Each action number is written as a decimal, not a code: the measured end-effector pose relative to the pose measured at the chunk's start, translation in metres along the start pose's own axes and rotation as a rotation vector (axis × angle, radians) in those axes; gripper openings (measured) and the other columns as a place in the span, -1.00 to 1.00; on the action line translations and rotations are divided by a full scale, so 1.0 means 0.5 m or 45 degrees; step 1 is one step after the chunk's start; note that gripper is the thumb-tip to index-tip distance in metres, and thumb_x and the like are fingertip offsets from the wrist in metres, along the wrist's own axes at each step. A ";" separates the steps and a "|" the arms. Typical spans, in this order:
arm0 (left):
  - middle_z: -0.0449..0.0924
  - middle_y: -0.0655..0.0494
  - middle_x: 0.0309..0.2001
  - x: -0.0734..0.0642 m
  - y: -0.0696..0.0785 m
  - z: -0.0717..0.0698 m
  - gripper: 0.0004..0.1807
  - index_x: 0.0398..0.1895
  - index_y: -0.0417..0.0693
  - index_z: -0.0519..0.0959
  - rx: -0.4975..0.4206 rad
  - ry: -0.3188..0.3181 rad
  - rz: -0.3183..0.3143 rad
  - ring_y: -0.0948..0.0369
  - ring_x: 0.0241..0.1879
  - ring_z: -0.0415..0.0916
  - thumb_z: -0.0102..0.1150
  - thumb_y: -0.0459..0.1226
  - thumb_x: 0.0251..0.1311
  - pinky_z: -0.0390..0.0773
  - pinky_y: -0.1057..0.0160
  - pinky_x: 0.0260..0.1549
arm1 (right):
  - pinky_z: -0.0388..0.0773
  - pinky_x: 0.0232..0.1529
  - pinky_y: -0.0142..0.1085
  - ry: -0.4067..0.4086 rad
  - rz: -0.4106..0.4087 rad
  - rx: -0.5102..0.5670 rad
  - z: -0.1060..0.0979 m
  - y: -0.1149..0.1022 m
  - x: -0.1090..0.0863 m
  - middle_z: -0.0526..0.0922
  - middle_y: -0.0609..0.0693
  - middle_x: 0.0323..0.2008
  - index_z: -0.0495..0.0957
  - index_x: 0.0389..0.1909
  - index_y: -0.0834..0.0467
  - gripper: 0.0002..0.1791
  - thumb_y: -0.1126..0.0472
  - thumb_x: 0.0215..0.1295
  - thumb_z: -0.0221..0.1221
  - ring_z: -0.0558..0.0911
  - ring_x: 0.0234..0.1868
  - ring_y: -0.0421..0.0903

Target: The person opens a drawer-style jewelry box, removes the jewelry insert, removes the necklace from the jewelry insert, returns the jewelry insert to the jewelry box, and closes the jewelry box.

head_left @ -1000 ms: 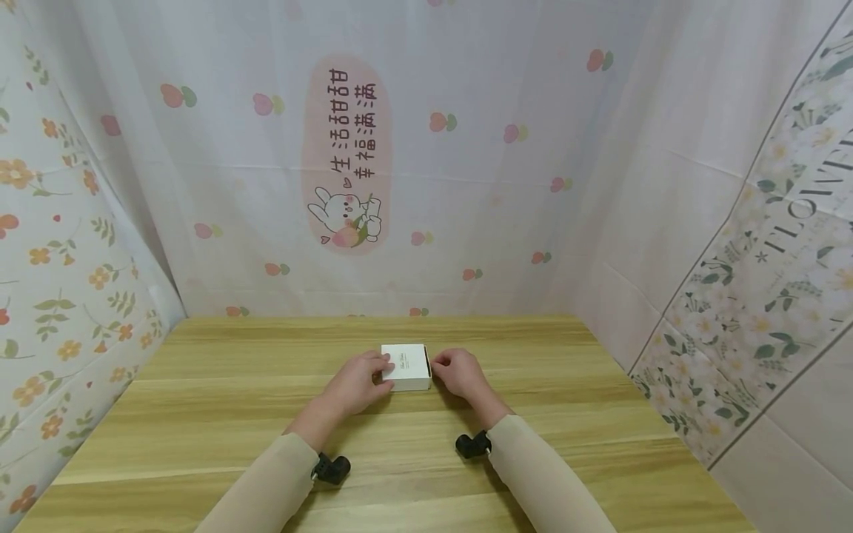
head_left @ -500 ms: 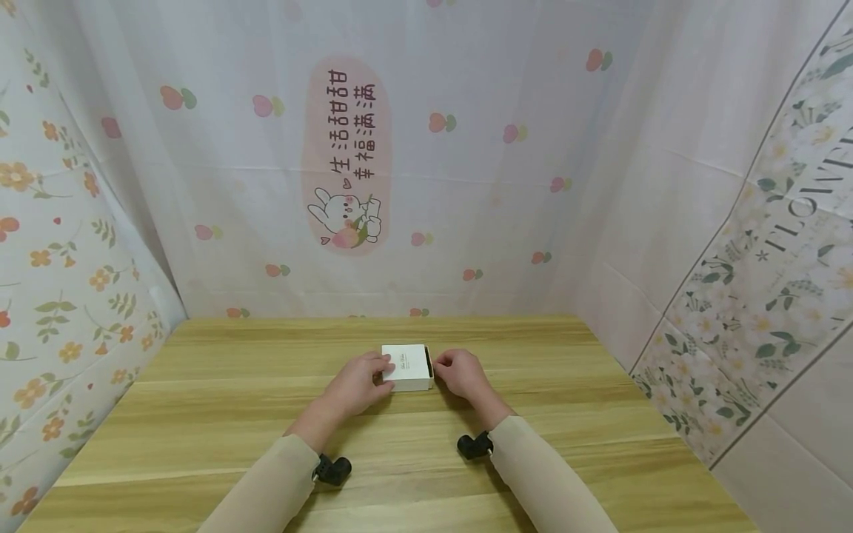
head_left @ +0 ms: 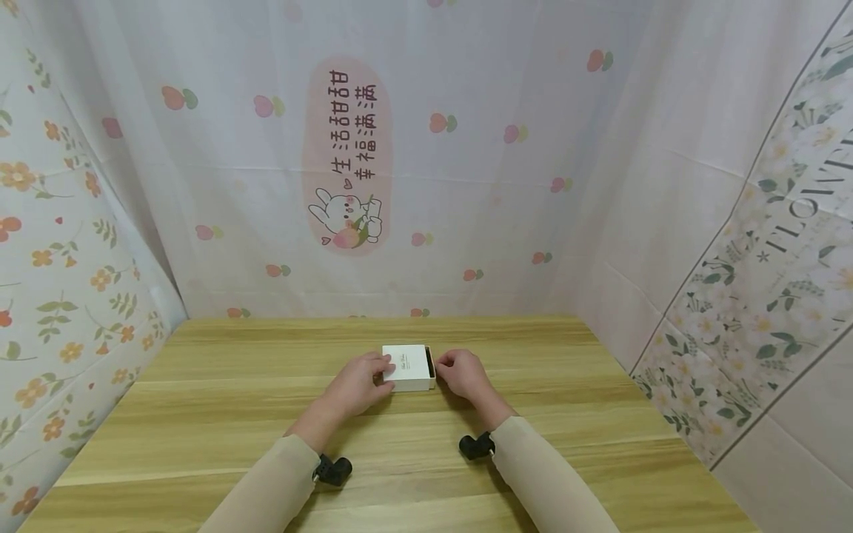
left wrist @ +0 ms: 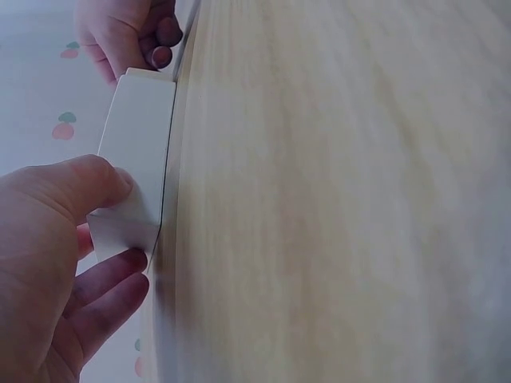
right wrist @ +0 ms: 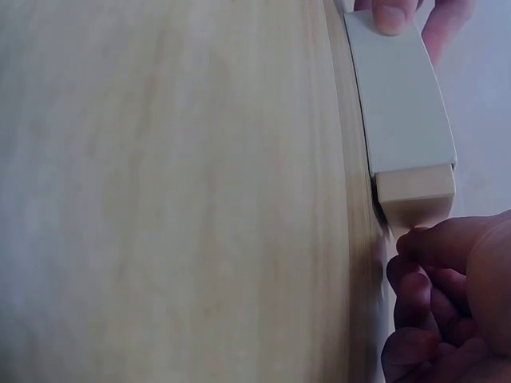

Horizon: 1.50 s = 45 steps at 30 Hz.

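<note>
A small white drawer box [head_left: 408,363] with faint printing on its lid lies flat on the wooden table. My left hand [head_left: 358,381] holds its left end, the thumb [left wrist: 108,182] on the near side and other fingers over the top and end. From the right end sticks out a short stretch of the cream inner drawer [right wrist: 417,191], with a dark gap showing inside it in the head view. At that end my right hand [head_left: 463,372] pinches with thumb and curled fingers; the exact part between the fingertips is hidden.
The wood-grain table [head_left: 266,444] runs back to a fruit-print curtain [head_left: 493,185]. Floral cloths hang at the left [head_left: 73,259] and right [head_left: 746,296]. A black wrist camera [head_left: 332,471] sits on the left wrist, another black camera [head_left: 476,446] on the right.
The inner drawer has slid a little farther out of the sleeve to the right, and my right hand has shifted slightly right with it. My left hand has stayed in place on the box.
</note>
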<state>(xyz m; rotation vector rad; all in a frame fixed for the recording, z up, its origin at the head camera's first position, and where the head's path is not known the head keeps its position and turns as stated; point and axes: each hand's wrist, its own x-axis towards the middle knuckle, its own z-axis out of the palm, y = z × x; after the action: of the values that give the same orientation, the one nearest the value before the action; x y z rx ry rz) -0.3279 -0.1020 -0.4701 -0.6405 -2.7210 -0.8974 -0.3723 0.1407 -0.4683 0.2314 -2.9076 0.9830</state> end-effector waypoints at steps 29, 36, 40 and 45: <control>0.70 -0.19 0.32 -0.005 0.002 -0.001 -0.62 0.18 -0.28 0.76 -0.024 -0.005 -0.027 -0.01 0.16 0.74 0.52 -0.34 0.33 0.76 0.02 0.21 | 0.71 0.08 -0.05 -0.013 0.024 0.015 -0.009 0.003 -0.004 0.83 0.05 -0.17 0.81 -0.17 0.18 -0.83 0.20 0.57 0.30 0.69 -0.13 -0.04; 0.69 -0.19 0.34 -0.005 0.005 -0.003 -0.61 0.20 -0.29 0.76 -0.038 -0.010 -0.033 -0.02 0.18 0.73 0.50 -0.35 0.35 0.76 0.03 0.21 | 0.72 0.12 -0.03 -0.015 0.021 -0.019 -0.009 0.008 -0.001 0.83 0.05 -0.17 0.81 -0.17 0.18 -0.83 0.20 0.57 0.30 0.69 -0.12 -0.04; 0.68 -0.20 0.35 -0.006 0.006 -0.005 -0.61 0.20 -0.30 0.75 -0.038 -0.015 -0.029 -0.03 0.19 0.73 0.49 -0.35 0.36 0.76 0.02 0.22 | 0.72 0.13 -0.03 -0.017 0.025 -0.038 -0.010 0.012 0.002 0.82 0.04 -0.17 0.81 -0.15 0.18 -0.83 0.19 0.57 0.30 0.69 -0.12 -0.03; 0.69 -0.20 0.34 -0.007 0.005 -0.005 -0.62 0.20 -0.29 0.76 -0.033 -0.014 -0.019 -0.01 0.16 0.73 0.49 -0.34 0.36 0.76 0.02 0.19 | 0.71 0.12 -0.04 -0.024 0.027 -0.037 -0.013 0.012 0.003 0.82 0.04 -0.18 0.81 -0.16 0.18 -0.83 0.18 0.57 0.31 0.68 -0.13 -0.03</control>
<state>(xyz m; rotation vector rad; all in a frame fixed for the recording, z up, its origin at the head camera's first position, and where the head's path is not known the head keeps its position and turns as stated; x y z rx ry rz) -0.3237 -0.1028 -0.4678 -0.6325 -2.7319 -0.9365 -0.3744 0.1491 -0.4664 0.2098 -2.9453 0.9455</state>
